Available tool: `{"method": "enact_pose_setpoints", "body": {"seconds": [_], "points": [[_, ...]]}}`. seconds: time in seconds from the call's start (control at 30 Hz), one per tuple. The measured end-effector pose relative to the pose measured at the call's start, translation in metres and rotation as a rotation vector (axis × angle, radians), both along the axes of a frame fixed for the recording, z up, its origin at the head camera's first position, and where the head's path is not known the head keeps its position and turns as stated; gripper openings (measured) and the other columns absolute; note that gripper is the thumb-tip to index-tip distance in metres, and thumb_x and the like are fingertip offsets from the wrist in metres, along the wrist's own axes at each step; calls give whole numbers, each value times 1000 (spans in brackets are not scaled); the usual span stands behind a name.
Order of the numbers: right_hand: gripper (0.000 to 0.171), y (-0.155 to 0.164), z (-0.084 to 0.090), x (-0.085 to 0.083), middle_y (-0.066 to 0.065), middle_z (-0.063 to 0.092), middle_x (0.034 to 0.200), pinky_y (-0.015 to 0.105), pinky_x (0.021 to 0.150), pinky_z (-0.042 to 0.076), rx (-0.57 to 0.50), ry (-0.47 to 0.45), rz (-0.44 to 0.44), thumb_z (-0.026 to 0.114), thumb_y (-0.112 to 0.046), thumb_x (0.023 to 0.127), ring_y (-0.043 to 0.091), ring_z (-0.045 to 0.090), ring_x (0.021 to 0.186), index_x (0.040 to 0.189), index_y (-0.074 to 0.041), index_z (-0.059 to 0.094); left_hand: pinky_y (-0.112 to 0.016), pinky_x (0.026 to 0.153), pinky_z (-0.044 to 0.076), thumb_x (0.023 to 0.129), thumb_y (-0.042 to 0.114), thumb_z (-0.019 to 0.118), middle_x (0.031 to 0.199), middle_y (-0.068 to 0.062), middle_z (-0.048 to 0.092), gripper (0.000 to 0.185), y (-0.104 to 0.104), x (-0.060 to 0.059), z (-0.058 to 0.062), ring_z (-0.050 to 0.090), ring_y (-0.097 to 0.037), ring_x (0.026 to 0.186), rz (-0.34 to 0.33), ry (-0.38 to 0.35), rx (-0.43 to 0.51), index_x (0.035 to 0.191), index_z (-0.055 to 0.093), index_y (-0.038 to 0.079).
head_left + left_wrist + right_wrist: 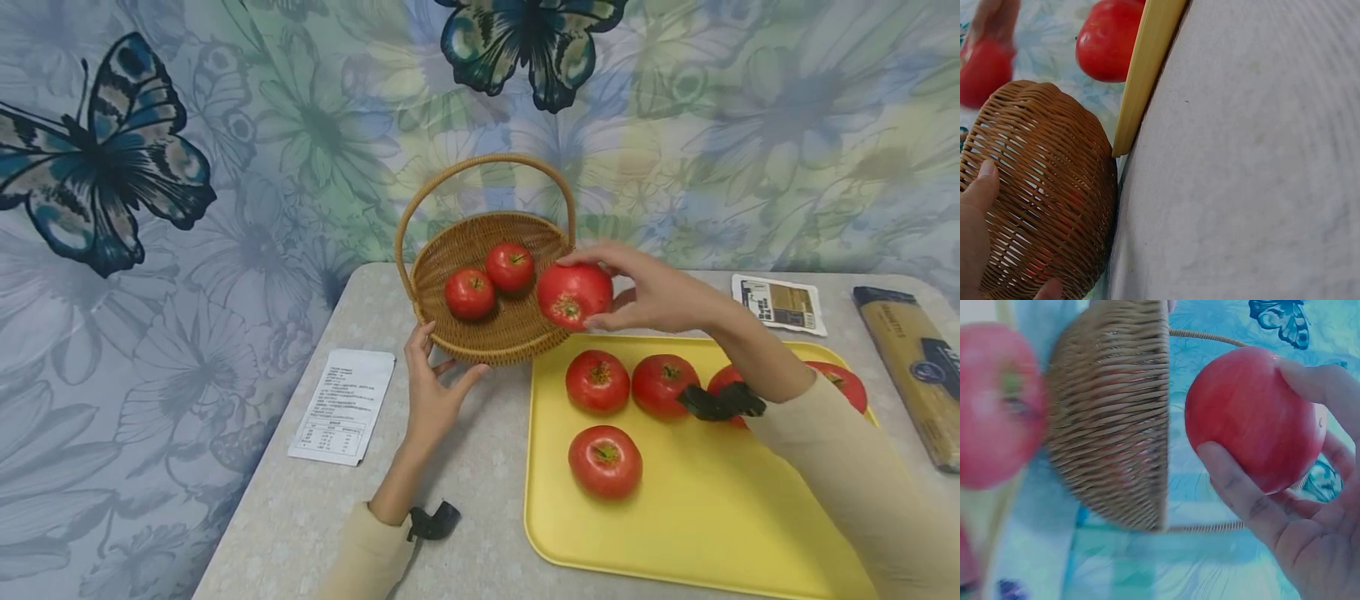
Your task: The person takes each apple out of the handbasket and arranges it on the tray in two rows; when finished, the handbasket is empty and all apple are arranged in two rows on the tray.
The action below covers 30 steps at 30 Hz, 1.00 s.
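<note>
The right hand [652,287] reaches forward from a cream sleeve, arm stretched across the yellow tray [697,517], fingers and thumb curled round a tomato [573,294]. It holds that tomato at the basket's right rim, above the tray's far edge. The right wrist view shows the same grip: thumb [1238,487] under the fruit, fingers over it, basket wall just beside it.

The left hand [433,392] lies on the table [465,483] at the near side of the basket [480,333], fingers straight and spread, thumb out to the right. In the left wrist view the thumb [982,187] presses the woven wall, so the hand is open and braced against the basket, not gripping it.

Counts:
- 1 wicker basket with 1 arched handle.
- 2 tomatoes inside it, side by side.
- 1 tomato in the right hand.
- 5 tomatoes on the tray: 4 in the far row, 2 of them partly hidden by the right forearm, and 1 nearer alone.
- 1 tray, touching the basket's base.
- 2 white printed packets: 1 left of the left hand, 1 beyond the tray.
- 1 long pasta pack at the table's right edge.
- 2 black wrist straps, 1 on each arm.
</note>
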State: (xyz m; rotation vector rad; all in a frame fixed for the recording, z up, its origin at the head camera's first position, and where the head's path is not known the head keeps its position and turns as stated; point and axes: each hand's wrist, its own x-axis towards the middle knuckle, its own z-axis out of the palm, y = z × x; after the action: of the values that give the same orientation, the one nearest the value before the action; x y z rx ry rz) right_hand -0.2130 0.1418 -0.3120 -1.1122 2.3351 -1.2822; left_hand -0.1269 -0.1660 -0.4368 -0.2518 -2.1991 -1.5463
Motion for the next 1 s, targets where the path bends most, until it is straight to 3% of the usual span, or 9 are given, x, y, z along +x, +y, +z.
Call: {"method": "enact_pose_setpoints", "body": {"seconds": [0.2,0.4,0.5,0.63,0.77,1.0], "points": [[70,59,-35,48,0,45,139,30,80,61,-7,-147,-101,79,-16,84,13,60,111,143,-25,44,-45,92,56,77,18,84,157,-11,18,92,-8,-13,-29,30,-37,144,17,-3,-7,148,25,22],[67,99,-69,99,-6,46,137,30,63,58,17,-259,-116,75,-14,87,15,64,85,145,-20,42,-44,91,56,77,17,84,156,-13,18,92,-8,-14,-29,31,-37,144,10,8,5,147,25,23],[66,109,-84,115,-13,46,137,31,64,59,-1,-331,-100,72,-11,88,15,63,89,146,-17,41,-45,92,56,78,15,84,157,-14,17,92,-6,-14,-27,30,-37,145,16,1,-2,148,25,21],[64,114,-102,126,-15,46,137,36,71,61,-35,-415,-64,69,-8,91,10,58,106,147,-14,39,-53,92,54,78,10,83,156,-20,16,91,-4,-8,-17,27,-43,144,11,2,1,148,24,11],[63,115,-113,132,-16,47,136,36,74,61,-17,-451,-73,68,-9,92,8,55,109,147,-16,39,-58,92,52,79,6,82,154,-27,15,89,0,-1,-3,26,-48,142,-2,-6,16,146,24,2],[65,119,-118,134,-20,48,134,31,75,59,23,-444,-129,67,-14,93,-2,51,113,149,-19,36,-56,93,52,79,5,81,154,-27,15,89,2,0,3,27,-47,142,-6,-30,3,146,23,1]]}}
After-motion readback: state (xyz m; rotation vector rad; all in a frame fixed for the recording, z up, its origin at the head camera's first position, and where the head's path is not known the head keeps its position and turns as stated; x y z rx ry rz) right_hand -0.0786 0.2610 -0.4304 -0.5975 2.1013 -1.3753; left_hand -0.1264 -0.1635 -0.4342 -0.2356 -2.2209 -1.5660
